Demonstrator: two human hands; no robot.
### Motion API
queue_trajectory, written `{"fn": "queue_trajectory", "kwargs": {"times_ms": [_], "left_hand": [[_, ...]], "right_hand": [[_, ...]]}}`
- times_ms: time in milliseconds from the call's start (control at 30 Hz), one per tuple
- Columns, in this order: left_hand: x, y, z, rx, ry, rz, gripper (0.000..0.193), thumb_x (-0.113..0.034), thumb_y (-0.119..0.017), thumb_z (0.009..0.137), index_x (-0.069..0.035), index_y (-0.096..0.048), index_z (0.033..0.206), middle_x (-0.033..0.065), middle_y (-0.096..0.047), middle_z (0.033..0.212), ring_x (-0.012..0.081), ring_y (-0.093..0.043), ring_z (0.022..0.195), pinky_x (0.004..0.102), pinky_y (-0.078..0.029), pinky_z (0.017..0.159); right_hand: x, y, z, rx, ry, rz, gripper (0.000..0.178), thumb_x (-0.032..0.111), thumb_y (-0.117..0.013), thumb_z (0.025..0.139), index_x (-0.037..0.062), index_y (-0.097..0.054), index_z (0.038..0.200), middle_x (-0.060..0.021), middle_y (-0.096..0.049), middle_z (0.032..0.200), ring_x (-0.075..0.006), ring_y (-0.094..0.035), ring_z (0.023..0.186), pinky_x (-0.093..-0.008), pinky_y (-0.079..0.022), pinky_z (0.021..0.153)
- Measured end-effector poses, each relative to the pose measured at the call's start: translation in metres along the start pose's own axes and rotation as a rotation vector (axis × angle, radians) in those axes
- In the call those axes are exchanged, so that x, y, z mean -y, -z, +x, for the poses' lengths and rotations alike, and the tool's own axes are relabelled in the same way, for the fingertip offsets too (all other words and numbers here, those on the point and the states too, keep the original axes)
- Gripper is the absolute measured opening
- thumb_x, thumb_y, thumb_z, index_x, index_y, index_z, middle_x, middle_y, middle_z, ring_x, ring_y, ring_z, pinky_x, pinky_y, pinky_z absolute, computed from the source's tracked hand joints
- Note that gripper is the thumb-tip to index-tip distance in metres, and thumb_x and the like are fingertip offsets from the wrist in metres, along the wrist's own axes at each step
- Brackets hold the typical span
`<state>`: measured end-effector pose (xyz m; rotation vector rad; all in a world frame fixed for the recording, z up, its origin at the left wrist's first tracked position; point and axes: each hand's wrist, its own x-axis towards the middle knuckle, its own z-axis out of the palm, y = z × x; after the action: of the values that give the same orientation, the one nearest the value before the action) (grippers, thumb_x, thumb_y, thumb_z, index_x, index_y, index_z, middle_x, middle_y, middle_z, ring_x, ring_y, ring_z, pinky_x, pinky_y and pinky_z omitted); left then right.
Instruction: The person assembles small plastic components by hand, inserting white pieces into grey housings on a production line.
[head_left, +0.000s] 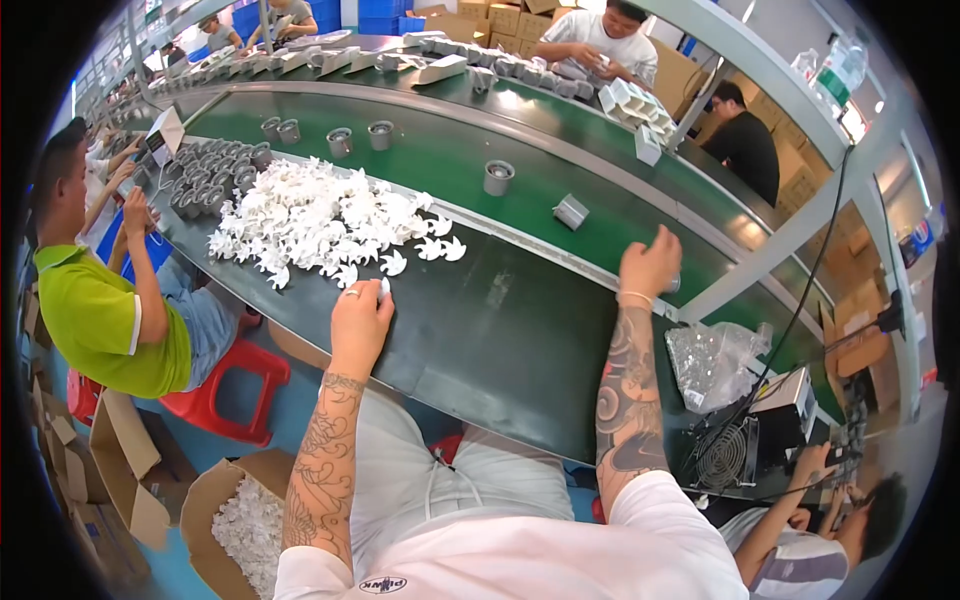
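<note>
My left hand is closed at the edge of the dark worktop, pinching a small white bladed piece between thumb and forefinger. It resembles the white fan-like pieces heaped just beyond it, a few lying loose on the near side. My right hand reaches over the green conveyor belt, fingers stretched and slightly bent. Partly hidden beside its palm is a grey part; whether the hand touches it I cannot tell. Left of that hand, a grey square-sided housing lies tipped on the belt, and a round grey housing stands upright.
Several grey housings crowd the worktop's left end. A clear plastic bag lies at right, near a metal post and a round fan grille. A person in a lime shirt sits at left. An open carton holds white pieces.
</note>
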<state>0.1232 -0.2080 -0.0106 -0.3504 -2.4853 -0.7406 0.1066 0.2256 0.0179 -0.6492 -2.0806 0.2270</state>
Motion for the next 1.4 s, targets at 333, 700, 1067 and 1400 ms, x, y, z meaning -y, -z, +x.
{"fn": "queue_trajectory", "kwargs": {"times_ms": [333,700,1067,1400], "left_hand": [[0.003,0.002,0.004,0.014,-0.002,-0.092,0.023,-0.012,-0.07,0.082,-0.003,-0.067,0.103,0.014,-0.067,0.087,0.0312,-0.065,0.081,0.0391,-0.052,0.073],[0.001,0.004,0.008,-0.018,0.261,-0.438,0.019,-0.011,-0.069,0.084,-0.004,-0.065,0.101,0.0112,-0.062,0.069,0.0248,-0.061,0.061,0.0334,-0.049,0.061],[0.005,0.005,0.015,0.014,0.269,-0.584,0.023,-0.004,-0.07,0.084,-0.001,-0.069,0.107,0.0085,-0.068,0.083,0.0147,-0.064,0.074,0.0257,-0.05,0.069],[-0.026,0.006,-0.021,0.075,0.255,-0.855,0.017,0.006,-0.069,0.082,0.004,-0.067,0.099,0.008,-0.067,0.099,0.013,-0.064,0.085,0.0258,-0.054,0.077]], "right_hand": [[0.047,-0.051,0.011,0.201,0.475,0.351,0.061,0.006,-0.056,0.083,0.0129,-0.045,0.143,-0.0221,-0.055,0.128,-0.0406,-0.052,0.119,-0.0493,-0.041,0.103],[0.042,-0.07,0.013,0.541,0.084,0.233,0.052,0.028,-0.076,0.08,0.0043,-0.044,0.113,-0.0244,-0.067,0.099,-0.0434,-0.065,0.092,-0.0498,-0.05,0.082],[-0.044,-0.009,0.014,-0.035,-0.007,-0.302,0.042,0.031,-0.057,0.088,-0.0037,-0.056,0.111,-0.0217,-0.063,0.107,-0.0388,-0.059,0.106,-0.0506,-0.044,0.092],[-0.003,0.023,-0.041,0.2,-0.023,0.397,0.037,0.031,-0.067,0.091,0.0004,-0.054,0.107,-0.0145,-0.061,0.093,-0.0273,-0.062,0.081,-0.0381,-0.05,0.071]]}}
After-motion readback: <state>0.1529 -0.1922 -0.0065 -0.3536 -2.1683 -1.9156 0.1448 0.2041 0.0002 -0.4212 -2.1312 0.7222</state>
